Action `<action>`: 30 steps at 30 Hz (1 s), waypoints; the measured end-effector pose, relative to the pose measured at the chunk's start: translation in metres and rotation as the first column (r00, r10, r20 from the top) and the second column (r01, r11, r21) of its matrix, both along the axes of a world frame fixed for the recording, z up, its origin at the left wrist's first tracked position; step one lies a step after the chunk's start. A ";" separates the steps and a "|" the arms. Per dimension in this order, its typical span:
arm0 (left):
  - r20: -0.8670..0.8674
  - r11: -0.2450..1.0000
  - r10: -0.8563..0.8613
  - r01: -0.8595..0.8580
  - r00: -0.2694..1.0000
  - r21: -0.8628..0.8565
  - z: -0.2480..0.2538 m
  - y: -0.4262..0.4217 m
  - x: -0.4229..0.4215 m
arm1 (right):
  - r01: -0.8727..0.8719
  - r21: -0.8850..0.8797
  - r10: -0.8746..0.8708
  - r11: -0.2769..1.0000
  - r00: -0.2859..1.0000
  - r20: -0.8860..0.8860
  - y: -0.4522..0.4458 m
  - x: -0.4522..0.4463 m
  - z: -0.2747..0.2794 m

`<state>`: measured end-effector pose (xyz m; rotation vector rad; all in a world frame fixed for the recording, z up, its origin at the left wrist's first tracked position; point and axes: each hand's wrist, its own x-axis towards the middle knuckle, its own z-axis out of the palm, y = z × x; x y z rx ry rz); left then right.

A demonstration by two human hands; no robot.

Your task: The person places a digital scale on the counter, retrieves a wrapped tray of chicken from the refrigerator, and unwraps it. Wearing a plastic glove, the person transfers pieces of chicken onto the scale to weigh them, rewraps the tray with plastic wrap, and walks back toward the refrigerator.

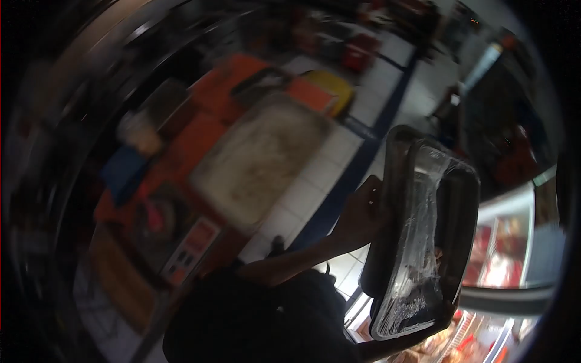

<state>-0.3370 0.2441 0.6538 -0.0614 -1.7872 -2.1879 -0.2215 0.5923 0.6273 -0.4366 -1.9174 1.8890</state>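
Both my hands hold a dark, deep rectangular pan, tilted steeply on the right of the head view. Crumpled clear plastic wrap is stretched over part of it. A second dark pan rim shows behind it, seemingly stacked against it. My left hand grips the long near side, its fingers closed and partly hidden. At the lower end, my right hand is wrapped round the pan's edge, in deep shadow. What lies inside the pan is too dark to make out.
An orange table at left bears a large pale floury tray, a scale with a pink item, and a blue cloth-like item. A lit cooler with packaged food stands at right. White floor tiles run between.
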 end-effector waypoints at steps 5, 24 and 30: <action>0.082 0.957 0.229 -0.208 0.970 -0.203 0.098 0.072 0.111 | -0.289 -0.125 0.293 0.949 0.956 0.009 0.063 0.001 0.042; 0.414 0.509 0.832 -0.807 0.370 -0.301 -0.070 -0.039 0.254 | -0.849 -0.443 0.936 0.290 0.154 0.317 -0.218 -0.115 -0.006; 0.404 0.369 0.900 -0.775 0.161 -0.513 -0.100 -0.020 0.263 | -0.835 -0.540 0.961 0.104 -0.056 0.272 -0.233 -0.136 -0.040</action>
